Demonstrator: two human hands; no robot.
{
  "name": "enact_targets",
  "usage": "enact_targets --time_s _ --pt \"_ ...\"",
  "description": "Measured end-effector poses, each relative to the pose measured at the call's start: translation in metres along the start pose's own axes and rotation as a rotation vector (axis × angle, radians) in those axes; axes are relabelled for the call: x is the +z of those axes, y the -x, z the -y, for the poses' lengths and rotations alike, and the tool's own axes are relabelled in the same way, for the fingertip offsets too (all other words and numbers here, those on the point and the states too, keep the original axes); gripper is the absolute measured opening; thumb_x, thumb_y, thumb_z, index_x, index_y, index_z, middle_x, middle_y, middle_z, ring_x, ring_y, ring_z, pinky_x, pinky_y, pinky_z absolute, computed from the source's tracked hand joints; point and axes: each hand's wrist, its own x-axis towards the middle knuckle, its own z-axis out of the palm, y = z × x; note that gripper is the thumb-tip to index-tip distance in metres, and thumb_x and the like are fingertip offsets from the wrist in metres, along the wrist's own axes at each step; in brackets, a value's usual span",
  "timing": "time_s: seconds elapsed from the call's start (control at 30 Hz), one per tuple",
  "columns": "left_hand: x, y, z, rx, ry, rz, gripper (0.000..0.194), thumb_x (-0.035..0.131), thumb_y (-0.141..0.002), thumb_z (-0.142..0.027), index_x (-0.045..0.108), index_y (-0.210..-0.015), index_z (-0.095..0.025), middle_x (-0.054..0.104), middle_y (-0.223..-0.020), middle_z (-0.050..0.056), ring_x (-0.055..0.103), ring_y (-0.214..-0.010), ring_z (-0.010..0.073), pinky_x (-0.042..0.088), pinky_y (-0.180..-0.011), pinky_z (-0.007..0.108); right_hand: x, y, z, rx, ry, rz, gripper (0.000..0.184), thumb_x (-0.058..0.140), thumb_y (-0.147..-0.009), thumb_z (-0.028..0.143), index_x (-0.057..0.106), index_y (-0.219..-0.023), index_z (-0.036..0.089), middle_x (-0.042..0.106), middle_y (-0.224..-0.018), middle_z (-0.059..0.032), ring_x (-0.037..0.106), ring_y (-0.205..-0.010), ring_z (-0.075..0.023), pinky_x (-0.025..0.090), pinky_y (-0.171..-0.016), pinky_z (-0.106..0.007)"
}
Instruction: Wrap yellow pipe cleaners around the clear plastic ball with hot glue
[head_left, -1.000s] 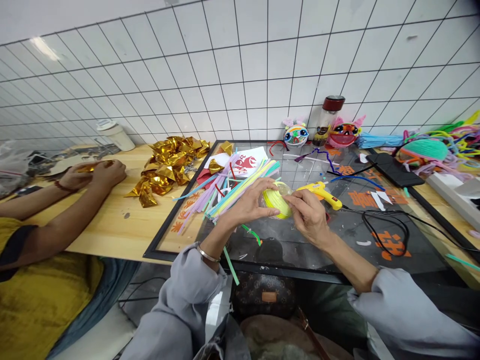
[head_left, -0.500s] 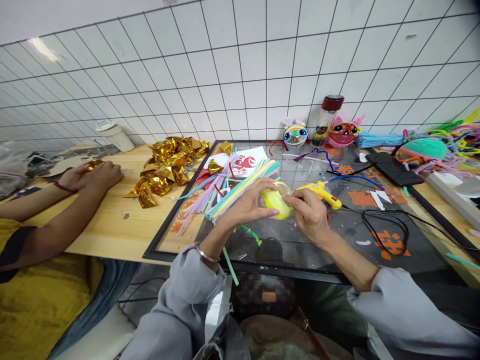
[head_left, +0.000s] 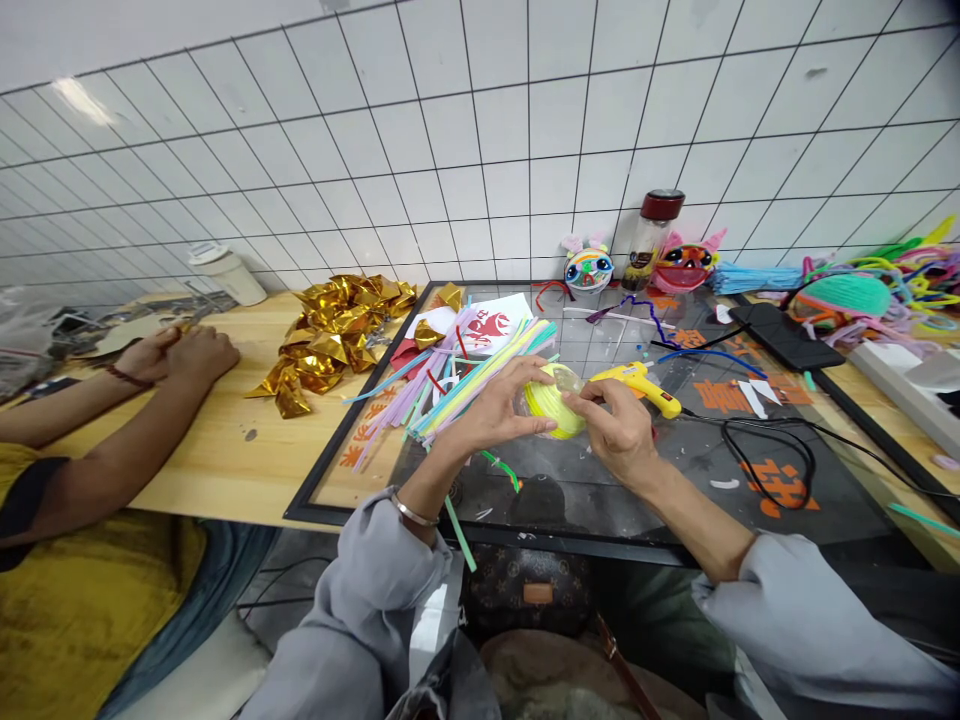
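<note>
A clear, rounded plastic piece partly covered in yellow pipe cleaner coils (head_left: 553, 405) is held above the dark tabletop. My left hand (head_left: 504, 405) grips it from the left, thumb below and fingers over the top. From the right, my right hand (head_left: 616, 425) pinches at its edge, fingertips pressed together on the yellow strand or the rim; which one I cannot make out. Just behind the right hand lies a yellow glue gun (head_left: 639, 384). Left of the hands is a bundle of pastel pipe cleaners (head_left: 472, 385).
A person's clasped hands (head_left: 184, 355) rest on the table at left, near crumpled gold foil shapes (head_left: 330, 330). At the back stand two decorated animal-face balls (head_left: 589, 268) and a bottle (head_left: 651, 240). A phone (head_left: 784, 335) and a black cable (head_left: 810, 465) lie at right.
My right fingertips have shifted very slightly along the edge of the yellow-coiled piece. The view has moved a little; the other person's hands have closed together more.
</note>
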Motion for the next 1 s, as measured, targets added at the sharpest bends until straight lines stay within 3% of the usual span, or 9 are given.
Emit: enact_targets --time_s 0.33,0.57,1.0 --pt "0.0005 0.0011 -0.0021 0.035 0.017 0.000 0.039 0.083 -0.077 -0.039 0.063 -0.107 -0.021 0.058 -0.135 0.014 0.054 -0.133 0.0297 0.039 -0.115 0.046 0.0011 -0.0002 -0.0002 -0.021 0.024 -0.012 0.027 0.050 -0.096 0.009 0.072 -0.104 0.023 0.063 -0.083 -0.0047 0.055 -0.074 -0.0169 0.044 -0.066 -0.031" --pt "0.0062 0.0049 0.0049 -0.037 0.117 -0.042 0.054 0.084 -0.075 -0.040 0.050 -0.114 -0.024 0.055 -0.135 0.012 0.054 -0.131 0.0280 0.041 -0.115 0.045 -0.0002 -0.0026 0.0001 -0.038 0.039 -0.006 0.026 0.050 -0.096 0.009 0.071 -0.103 0.021 0.063 -0.083 -0.0054 0.055 -0.075 -0.0173 0.044 -0.065 -0.030" --pt "0.0019 0.0020 -0.0013 0.055 0.001 0.005 0.040 0.079 -0.081 -0.038 0.056 -0.109 -0.023 0.056 -0.136 0.014 0.053 -0.133 0.0298 0.042 -0.115 0.049 -0.0004 -0.0051 0.0021 -0.038 0.040 -0.022 0.023 0.050 -0.098 0.011 0.072 -0.100 0.019 0.063 -0.082 -0.0055 0.053 -0.075 -0.0172 0.043 -0.066 -0.029"
